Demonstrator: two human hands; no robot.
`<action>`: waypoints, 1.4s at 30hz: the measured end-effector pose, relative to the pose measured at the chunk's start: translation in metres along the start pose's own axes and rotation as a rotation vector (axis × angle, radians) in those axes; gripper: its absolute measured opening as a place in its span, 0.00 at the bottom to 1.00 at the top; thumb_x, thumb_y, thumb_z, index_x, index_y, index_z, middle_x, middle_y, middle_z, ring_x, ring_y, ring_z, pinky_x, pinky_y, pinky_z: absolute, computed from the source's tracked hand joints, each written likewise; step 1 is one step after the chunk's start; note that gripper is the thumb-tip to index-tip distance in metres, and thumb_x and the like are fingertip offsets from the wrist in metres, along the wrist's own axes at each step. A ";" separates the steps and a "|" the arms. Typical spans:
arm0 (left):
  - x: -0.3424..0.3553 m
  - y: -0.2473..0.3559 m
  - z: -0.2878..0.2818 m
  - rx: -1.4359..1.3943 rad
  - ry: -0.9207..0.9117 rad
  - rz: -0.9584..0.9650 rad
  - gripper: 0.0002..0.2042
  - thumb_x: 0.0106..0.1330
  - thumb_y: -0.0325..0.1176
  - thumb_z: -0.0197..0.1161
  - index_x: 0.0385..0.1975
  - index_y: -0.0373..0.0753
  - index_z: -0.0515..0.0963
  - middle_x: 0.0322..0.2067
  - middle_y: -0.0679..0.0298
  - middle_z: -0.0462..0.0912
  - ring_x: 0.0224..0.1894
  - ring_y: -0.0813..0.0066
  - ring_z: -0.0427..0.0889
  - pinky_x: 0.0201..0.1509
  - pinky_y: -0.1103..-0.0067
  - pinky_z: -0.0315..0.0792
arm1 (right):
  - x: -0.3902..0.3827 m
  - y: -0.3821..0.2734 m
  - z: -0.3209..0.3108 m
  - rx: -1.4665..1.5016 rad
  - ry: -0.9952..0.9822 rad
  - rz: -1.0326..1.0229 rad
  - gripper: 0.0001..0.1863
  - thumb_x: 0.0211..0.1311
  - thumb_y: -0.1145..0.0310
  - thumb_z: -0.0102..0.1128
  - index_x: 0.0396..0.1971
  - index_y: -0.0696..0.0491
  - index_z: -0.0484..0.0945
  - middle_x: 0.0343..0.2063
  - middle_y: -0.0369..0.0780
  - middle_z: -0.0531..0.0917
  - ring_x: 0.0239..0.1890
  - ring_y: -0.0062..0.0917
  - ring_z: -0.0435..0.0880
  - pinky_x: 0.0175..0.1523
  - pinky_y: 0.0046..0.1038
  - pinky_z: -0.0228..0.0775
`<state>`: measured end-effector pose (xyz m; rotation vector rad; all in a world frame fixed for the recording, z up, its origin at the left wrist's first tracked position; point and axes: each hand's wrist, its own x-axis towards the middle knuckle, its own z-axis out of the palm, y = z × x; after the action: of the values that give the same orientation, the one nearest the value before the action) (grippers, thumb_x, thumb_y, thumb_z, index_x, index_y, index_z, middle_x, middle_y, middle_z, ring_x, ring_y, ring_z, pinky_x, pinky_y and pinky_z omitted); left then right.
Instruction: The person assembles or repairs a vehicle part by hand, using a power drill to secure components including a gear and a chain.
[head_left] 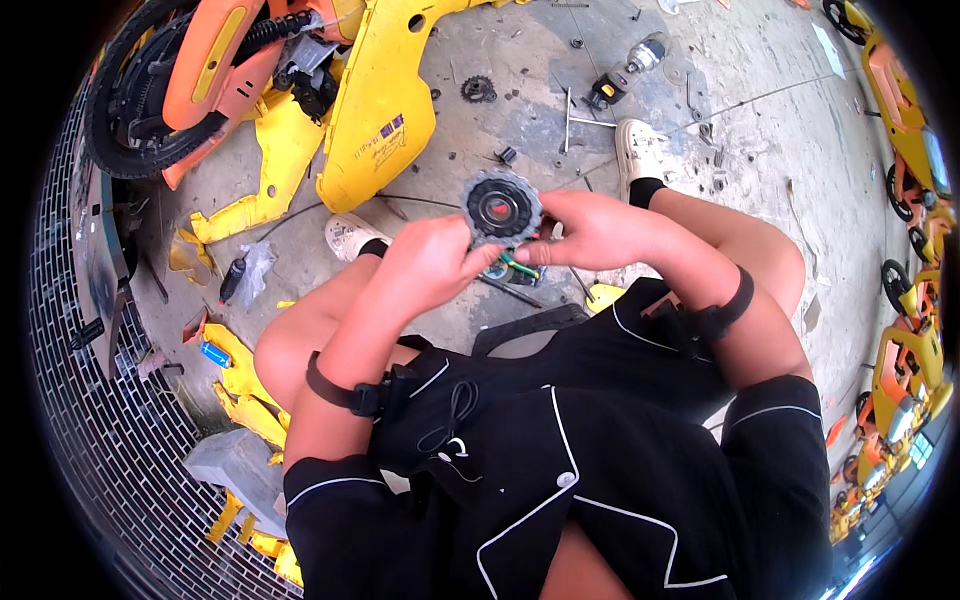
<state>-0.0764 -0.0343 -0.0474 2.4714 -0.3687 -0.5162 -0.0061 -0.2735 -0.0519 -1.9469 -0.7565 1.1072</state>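
Observation:
Between my two hands, in front of my knees, is a round grey part (500,207) with a scalloped rim and a dark, ringed centre. My left hand (428,258) grips its left side, thumb pointing inward below the rim. On the other side my right hand (592,232) is closed with its thumb and fingers at the lower right edge. Green and yellow wires (516,264) show just beneath the part, by both thumbs. The underside of the part and most of my fingertips are hidden.
A power tool (608,90), a T-handled wrench (569,122) and a toothed sprocket (478,89) lie ahead on the concrete floor among small hardware. A large yellow panel (385,110) and an orange vehicle's wheel (120,140) stand far left. Yellow vehicles (905,370) line the right.

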 end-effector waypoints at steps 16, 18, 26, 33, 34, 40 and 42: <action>0.071 0.022 -0.040 -0.531 0.400 0.038 0.09 0.66 0.30 0.53 0.35 0.30 0.78 0.28 0.46 0.84 0.36 0.42 0.84 0.39 0.59 0.76 | 0.071 -0.076 -0.045 0.761 0.414 -0.080 0.19 0.65 0.60 0.70 0.47 0.57 0.80 0.41 0.37 0.85 0.45 0.18 0.81 0.53 0.26 0.75; 0.080 0.020 -0.046 -0.579 0.400 0.026 0.09 0.66 0.30 0.53 0.35 0.31 0.78 0.28 0.46 0.84 0.36 0.44 0.84 0.39 0.59 0.76 | 0.074 -0.084 -0.053 0.804 0.449 -0.099 0.19 0.63 0.60 0.71 0.46 0.57 0.80 0.40 0.35 0.84 0.43 0.17 0.80 0.50 0.25 0.74; 0.091 -0.005 -0.052 -0.342 0.252 -0.056 0.10 0.65 0.32 0.55 0.34 0.33 0.80 0.29 0.46 0.83 0.36 0.40 0.82 0.38 0.58 0.76 | 0.091 -0.051 -0.053 0.705 0.398 0.019 0.26 0.62 0.53 0.72 0.50 0.57 0.78 0.43 0.37 0.84 0.46 0.19 0.80 0.55 0.26 0.73; 0.078 -0.021 -0.048 -0.214 0.362 -0.038 0.12 0.65 0.35 0.61 0.43 0.37 0.80 0.40 0.46 0.82 0.45 0.42 0.80 0.48 0.59 0.74 | 0.070 -0.042 -0.046 0.414 0.334 0.119 0.37 0.58 0.45 0.73 0.54 0.62 0.75 0.44 0.47 0.84 0.47 0.28 0.83 0.52 0.31 0.77; 0.076 -0.033 -0.039 -0.150 0.391 -0.006 0.12 0.65 0.35 0.61 0.43 0.36 0.80 0.40 0.46 0.82 0.46 0.43 0.79 0.49 0.59 0.73 | 0.071 -0.024 -0.035 0.347 0.369 0.065 0.38 0.57 0.44 0.73 0.53 0.62 0.75 0.43 0.48 0.84 0.45 0.30 0.84 0.52 0.32 0.78; 0.040 -0.030 -0.018 -0.353 0.361 -0.100 0.14 0.72 0.37 0.59 0.47 0.34 0.80 0.45 0.46 0.81 0.51 0.51 0.80 0.55 0.65 0.72 | 0.052 0.013 0.004 -0.059 0.232 -0.043 0.40 0.56 0.39 0.69 0.55 0.60 0.76 0.50 0.51 0.82 0.57 0.46 0.79 0.63 0.39 0.69; 0.032 -0.023 -0.006 -0.553 0.345 -0.118 0.15 0.75 0.38 0.57 0.51 0.33 0.79 0.48 0.48 0.81 0.54 0.55 0.79 0.59 0.67 0.71 | 0.044 -0.001 0.017 -0.124 0.349 -0.127 0.41 0.56 0.39 0.69 0.57 0.59 0.75 0.54 0.51 0.79 0.61 0.47 0.75 0.66 0.39 0.66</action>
<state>-0.0424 -0.0246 -0.0654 1.9935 0.0586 -0.1917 -0.0013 -0.2332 -0.0763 -2.0901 -0.7565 0.6340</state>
